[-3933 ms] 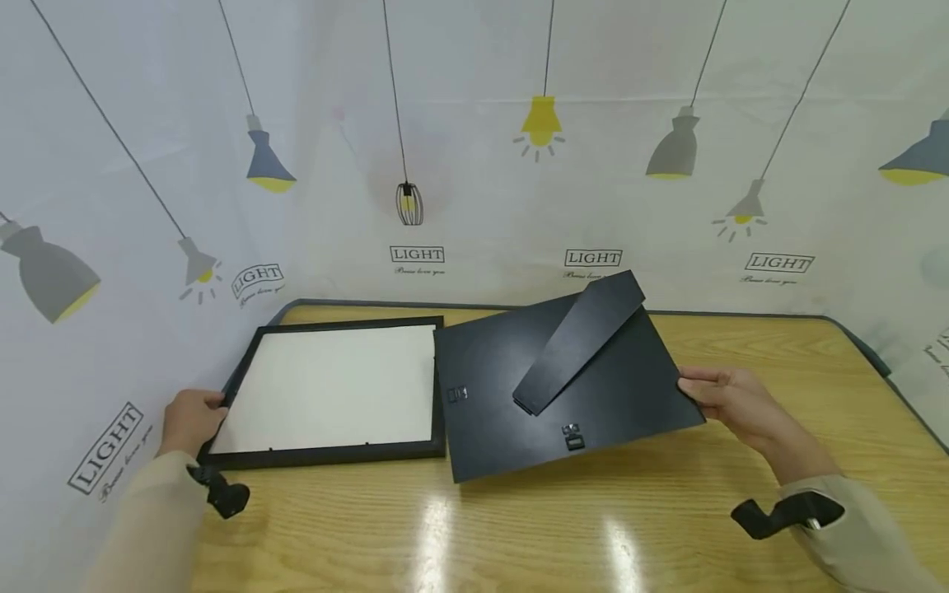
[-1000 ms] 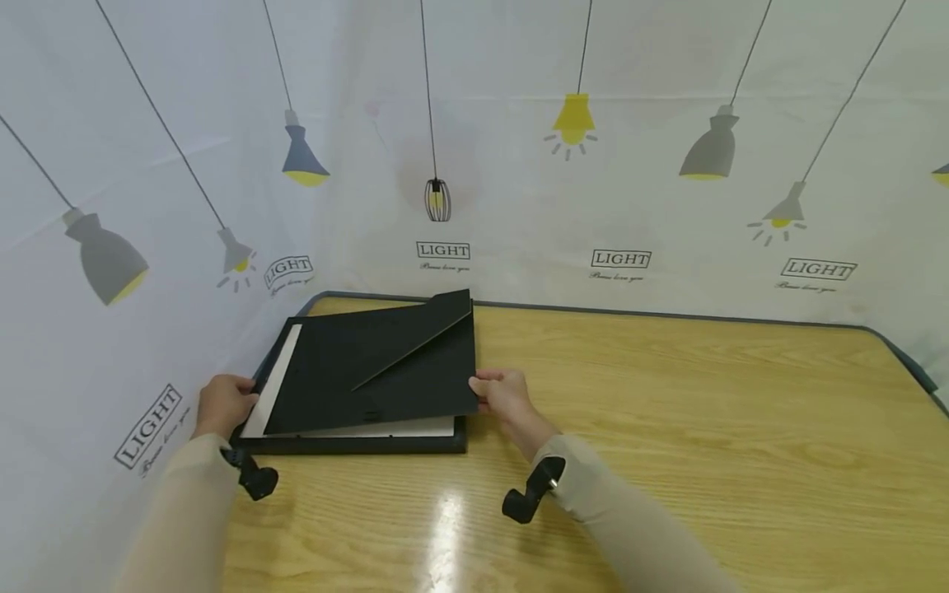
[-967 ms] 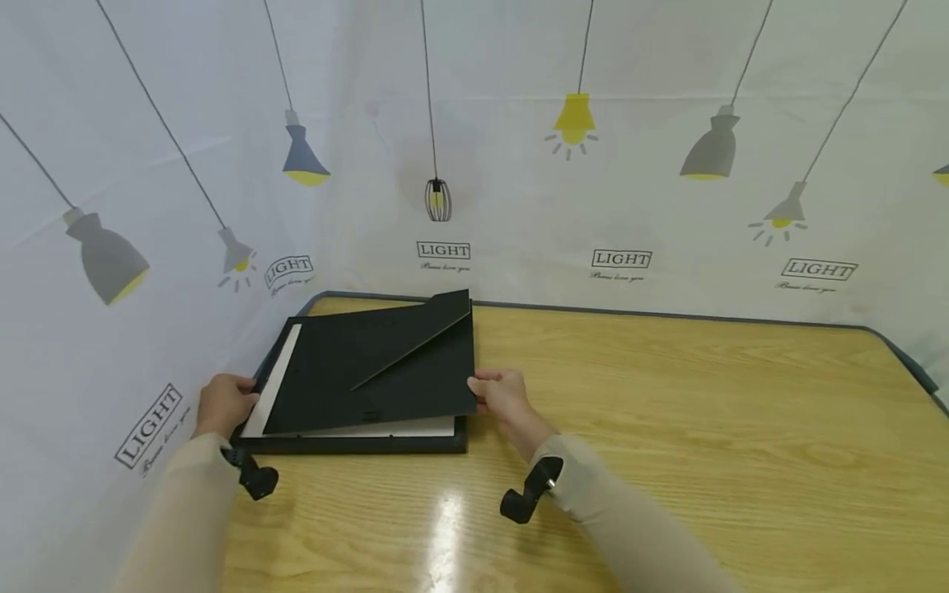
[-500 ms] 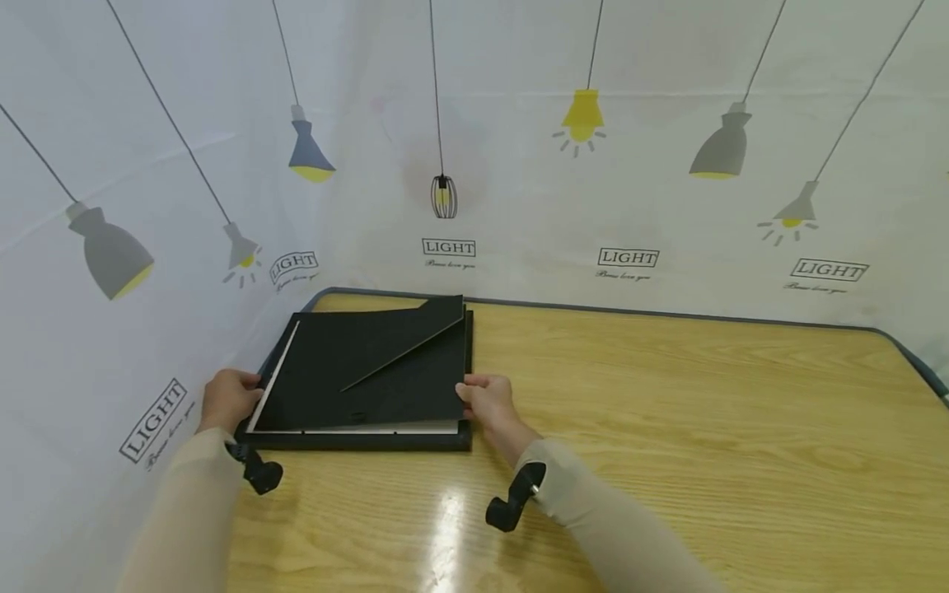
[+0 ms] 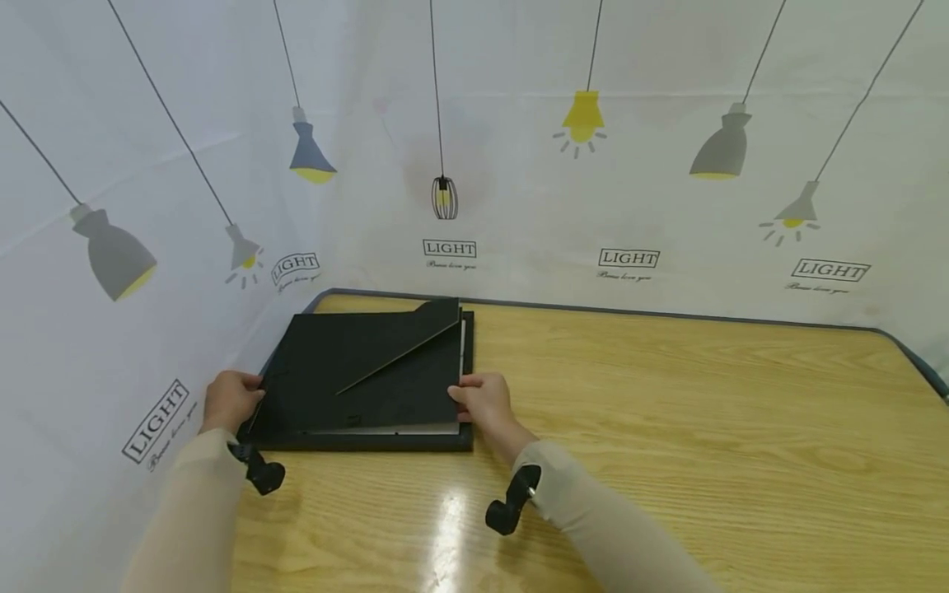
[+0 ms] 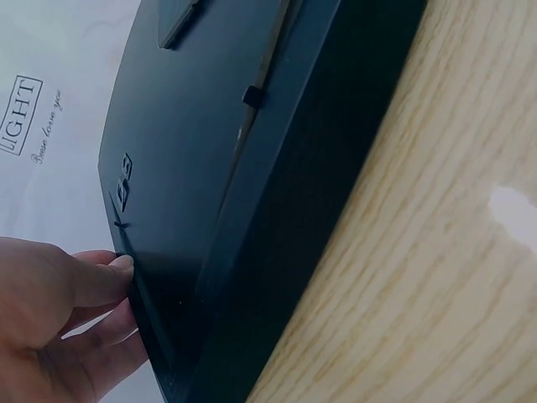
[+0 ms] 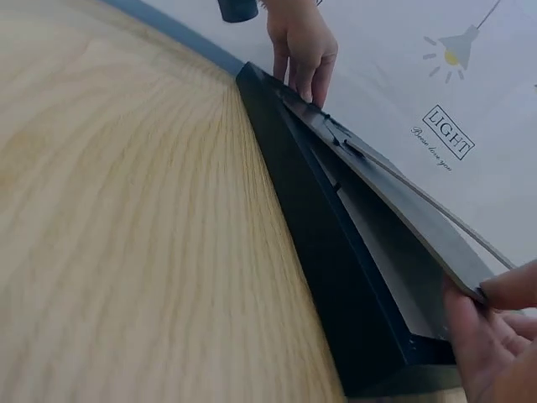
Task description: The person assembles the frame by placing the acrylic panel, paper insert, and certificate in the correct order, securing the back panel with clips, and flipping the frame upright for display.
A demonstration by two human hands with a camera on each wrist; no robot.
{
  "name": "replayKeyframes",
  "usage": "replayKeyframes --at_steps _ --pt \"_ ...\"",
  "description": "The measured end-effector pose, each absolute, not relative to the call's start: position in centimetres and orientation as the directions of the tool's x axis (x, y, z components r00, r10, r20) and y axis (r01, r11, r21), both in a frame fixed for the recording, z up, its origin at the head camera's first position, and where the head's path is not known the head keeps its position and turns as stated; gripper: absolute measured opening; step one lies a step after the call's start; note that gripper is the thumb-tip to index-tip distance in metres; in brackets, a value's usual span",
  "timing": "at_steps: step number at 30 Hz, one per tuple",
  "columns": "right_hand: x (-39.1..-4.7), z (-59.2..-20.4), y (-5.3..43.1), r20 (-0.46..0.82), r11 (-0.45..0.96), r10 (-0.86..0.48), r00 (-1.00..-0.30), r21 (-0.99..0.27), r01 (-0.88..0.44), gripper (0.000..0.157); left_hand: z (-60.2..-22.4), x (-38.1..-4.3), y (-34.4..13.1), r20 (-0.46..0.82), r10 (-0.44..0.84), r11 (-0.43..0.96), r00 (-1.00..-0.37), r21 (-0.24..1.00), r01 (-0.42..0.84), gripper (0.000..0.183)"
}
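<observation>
A black picture frame (image 5: 371,443) lies back side up at the table's left. Over it is its black backing board (image 5: 356,354), with a stand leg (image 5: 404,342) slanting across. My right hand (image 5: 485,405) pinches the board's right edge between thumb and fingers, holding that side raised. In the right wrist view a gap shows the pale sheet (image 7: 394,243) inside the frame. The board's left end is down in the frame. There my left hand (image 5: 228,402) grips the frame's left edge, thumb on top, as the left wrist view (image 6: 71,311) shows beside a metal clasp (image 6: 124,183).
The wooden table (image 5: 667,428) stretches away to the right. A white cloth wall (image 5: 519,189) printed with lamps stands close behind and left of the frame. Each wrist wears a black camera mount (image 5: 507,506).
My right hand has brought the backing board left from beside the frame to over it, then slid it further left. The white strip at the left is now covered. My left hand stays at the frame's edge.
</observation>
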State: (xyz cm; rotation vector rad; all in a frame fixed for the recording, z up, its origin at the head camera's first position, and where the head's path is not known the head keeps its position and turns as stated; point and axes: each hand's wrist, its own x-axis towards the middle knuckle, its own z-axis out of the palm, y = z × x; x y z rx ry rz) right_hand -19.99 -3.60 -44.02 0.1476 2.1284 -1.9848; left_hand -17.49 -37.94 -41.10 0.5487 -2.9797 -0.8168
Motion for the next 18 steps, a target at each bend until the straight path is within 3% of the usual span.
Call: replayKeyframes --at_steps 7,18 --pt "-20.11 -44.06 -3.02 -0.154 0.275 -0.167 -0.974 -0.956 0.104 0.027 -41.43 -17.45 -38.23 -0.072 -0.322 0.816 -0.944 0.485 -0.315 0.028" --pt "-20.34 -43.77 -3.13 -0.070 0.419 -0.197 -0.978 -0.908 -0.019 0.028 -41.49 -17.43 -38.28 -0.056 -0.308 0.826 -0.950 0.480 -0.296 0.028"
